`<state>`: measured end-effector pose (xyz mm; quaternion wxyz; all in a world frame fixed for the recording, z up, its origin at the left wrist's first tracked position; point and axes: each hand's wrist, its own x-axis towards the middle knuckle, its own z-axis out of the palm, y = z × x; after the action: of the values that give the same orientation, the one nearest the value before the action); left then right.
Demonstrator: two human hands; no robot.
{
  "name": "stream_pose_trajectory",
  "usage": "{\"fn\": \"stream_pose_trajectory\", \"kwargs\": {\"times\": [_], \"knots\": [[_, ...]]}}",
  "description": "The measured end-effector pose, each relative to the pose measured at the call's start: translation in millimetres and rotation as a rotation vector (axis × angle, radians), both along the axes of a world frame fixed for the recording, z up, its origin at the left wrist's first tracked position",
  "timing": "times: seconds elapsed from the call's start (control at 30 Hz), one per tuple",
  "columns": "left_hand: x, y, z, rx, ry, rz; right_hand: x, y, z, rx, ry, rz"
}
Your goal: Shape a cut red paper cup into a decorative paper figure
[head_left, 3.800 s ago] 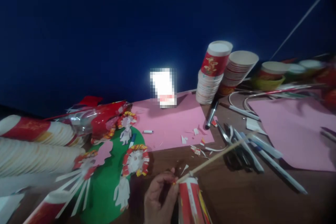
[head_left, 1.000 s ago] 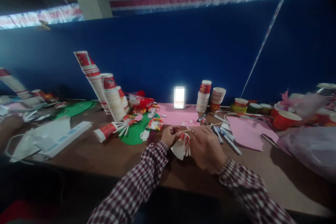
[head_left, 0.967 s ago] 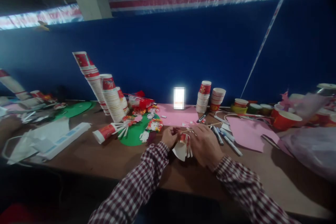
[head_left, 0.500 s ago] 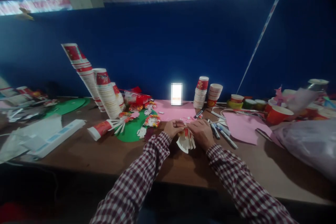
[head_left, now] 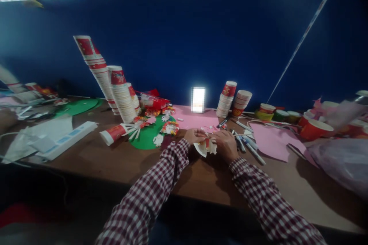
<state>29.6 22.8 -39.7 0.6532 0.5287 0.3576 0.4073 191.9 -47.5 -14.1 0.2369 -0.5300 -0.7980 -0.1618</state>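
Over the front middle of the table, both my hands are closed on a paper cup cut into strips. Its white strips fan out toward me, with some red showing between them. My left hand pinches its far left side, fingers bent. My right hand grips it from the right, and its fingers hide part of the cup. Left of my hands, a green sheet carries white and red-orange paper cut-outs. Beside that sheet lies a red paper cup on its side, with cut white strips at its end.
Tall leaning cup stacks stand at back left, shorter stacks at back right. A bright phone-like screen stands behind pink paper. Markers lie right of my hands. A power strip is left, a plastic bag far right.
The cup's strips, which hung lower toward me, are now folded up and bunched closer to my fingers. Both hands keep their hold. The whole view has shifted slightly.
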Motion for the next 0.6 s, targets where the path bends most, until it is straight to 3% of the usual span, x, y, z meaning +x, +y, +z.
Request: {"fn": "stream_pose_trajectory", "kwargs": {"times": [0.27,0.6], "knots": [[-2.9,-14.8,-0.1,0.056,-0.090,0.012,1.1,-3.5,1.4,0.015,-0.005,-0.023],[-5.3,-9.7,-5.1,0.038,-0.109,0.103,8.3,-6.4,1.8,-0.014,0.024,-0.012]]}}
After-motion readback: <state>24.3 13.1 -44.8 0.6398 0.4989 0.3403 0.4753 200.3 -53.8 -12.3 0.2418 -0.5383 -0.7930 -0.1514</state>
